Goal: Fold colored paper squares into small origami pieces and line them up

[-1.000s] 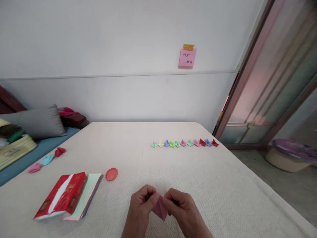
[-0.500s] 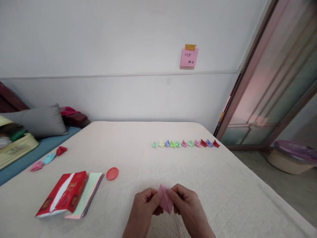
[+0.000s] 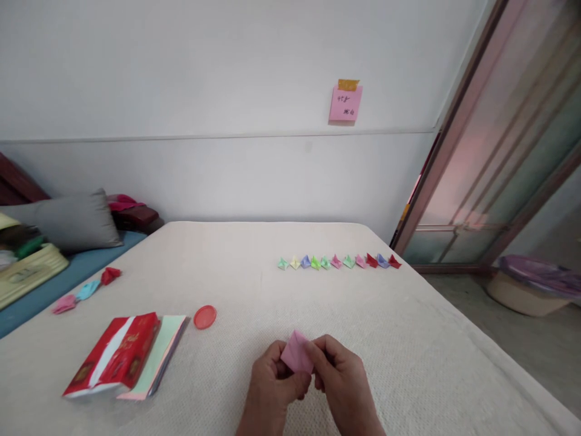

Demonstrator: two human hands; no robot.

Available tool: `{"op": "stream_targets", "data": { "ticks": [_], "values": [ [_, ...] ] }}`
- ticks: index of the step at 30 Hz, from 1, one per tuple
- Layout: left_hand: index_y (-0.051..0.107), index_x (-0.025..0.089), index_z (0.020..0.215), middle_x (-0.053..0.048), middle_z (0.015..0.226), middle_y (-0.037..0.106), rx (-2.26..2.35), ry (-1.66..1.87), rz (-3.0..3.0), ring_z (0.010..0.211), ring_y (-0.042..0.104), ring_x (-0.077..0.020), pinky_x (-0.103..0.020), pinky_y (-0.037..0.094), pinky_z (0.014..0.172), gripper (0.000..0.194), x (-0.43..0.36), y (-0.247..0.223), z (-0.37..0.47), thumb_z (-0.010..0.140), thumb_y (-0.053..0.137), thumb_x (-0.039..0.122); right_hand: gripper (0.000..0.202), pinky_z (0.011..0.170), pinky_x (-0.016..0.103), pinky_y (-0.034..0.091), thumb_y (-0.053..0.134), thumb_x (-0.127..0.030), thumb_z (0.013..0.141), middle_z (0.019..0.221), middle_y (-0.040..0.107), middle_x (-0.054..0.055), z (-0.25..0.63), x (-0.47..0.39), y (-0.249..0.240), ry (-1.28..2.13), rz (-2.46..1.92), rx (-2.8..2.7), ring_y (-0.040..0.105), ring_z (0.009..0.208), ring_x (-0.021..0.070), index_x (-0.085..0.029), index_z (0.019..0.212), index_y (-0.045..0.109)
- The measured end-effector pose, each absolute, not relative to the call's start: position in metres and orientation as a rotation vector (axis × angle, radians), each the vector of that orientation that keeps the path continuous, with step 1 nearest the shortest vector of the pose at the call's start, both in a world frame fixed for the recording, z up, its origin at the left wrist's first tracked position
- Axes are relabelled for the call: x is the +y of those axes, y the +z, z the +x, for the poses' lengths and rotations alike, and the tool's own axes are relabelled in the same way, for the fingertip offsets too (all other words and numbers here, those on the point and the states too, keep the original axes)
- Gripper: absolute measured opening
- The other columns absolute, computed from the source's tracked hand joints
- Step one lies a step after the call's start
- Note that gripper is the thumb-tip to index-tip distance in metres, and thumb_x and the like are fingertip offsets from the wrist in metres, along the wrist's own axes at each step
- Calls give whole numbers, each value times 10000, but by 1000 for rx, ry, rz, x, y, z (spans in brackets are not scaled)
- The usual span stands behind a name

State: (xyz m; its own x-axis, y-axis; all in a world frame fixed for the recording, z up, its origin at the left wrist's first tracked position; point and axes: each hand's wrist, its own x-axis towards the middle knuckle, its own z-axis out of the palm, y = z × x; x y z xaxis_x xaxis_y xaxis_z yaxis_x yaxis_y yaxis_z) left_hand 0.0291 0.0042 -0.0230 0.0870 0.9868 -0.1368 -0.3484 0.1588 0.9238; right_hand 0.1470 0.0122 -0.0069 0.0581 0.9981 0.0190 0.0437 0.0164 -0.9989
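A small folded piece of pink paper (image 3: 297,353) is held between both hands above the near part of the covered table (image 3: 245,278). My left hand (image 3: 271,381) is closed on its left and lower edge, the thumb lying across the bottom. On the right side, my right hand (image 3: 339,370) pinches the paper between thumb and fingers. A row of several small folded paper shapes (image 3: 325,263) in green, yellow, blue, pink and red stands farther back on the table.
At the left lie a red packet (image 3: 118,351) and a stack of coloured paper sheets (image 3: 157,357), with a round red lid (image 3: 205,317) beside them. Pink, light blue and red folded pieces (image 3: 88,290) sit near the left edge. A pink note (image 3: 345,104) is taped to the wall.
The pink paper has turned from a narrow upright diamond to a broader, flatter face. My left thumb has shifted down and right, across its lower edge.
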Motion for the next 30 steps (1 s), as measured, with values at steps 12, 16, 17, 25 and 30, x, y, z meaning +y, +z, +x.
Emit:
{"op": "stream_targets", "data": {
  "ticks": [12,16,17,25,30],
  "values": [
    [642,145,843,27,589,600,1019,1320,954,529,460,-94,-205,315,508,268,0,-6,23,637,762,268,80,588,250,397,638,-202,745,708,607,-11,158,10,8,1172,-1034,-1249,499,644,149,-229,815,667],
    [653,143,834,21,609,594,1025,1301,1023,557,469,-103,-213,320,527,245,-3,-3,23,667,753,291,19,599,255,392,649,-217,748,684,587,-13,159,8,13,1182,-1014,-1280,495,660,157,-225,742,664],
    [654,143,834,19,612,598,1021,1288,1034,559,478,-106,-216,326,529,243,-4,-3,23,670,752,294,17,576,249,384,656,-222,743,664,579,-17,159,8,13,1214,-1009,-1265,485,639,151,-221,728,662],
    [645,186,973,11,631,636,964,1355,1013,577,532,-127,-233,403,551,289,-8,-2,22,710,720,281,48,462,211,328,675,-227,730,545,550,-36,159,9,10,1357,-979,-1146,427,497,98,-181,715,673],
    [698,154,834,-4,595,624,994,1353,1013,533,506,-116,-224,406,509,168,-8,2,18,711,705,269,112,395,200,281,647,-284,773,531,540,-45,157,9,13,1432,-983,-1178,405,418,78,-178,734,649]
  ]
}}
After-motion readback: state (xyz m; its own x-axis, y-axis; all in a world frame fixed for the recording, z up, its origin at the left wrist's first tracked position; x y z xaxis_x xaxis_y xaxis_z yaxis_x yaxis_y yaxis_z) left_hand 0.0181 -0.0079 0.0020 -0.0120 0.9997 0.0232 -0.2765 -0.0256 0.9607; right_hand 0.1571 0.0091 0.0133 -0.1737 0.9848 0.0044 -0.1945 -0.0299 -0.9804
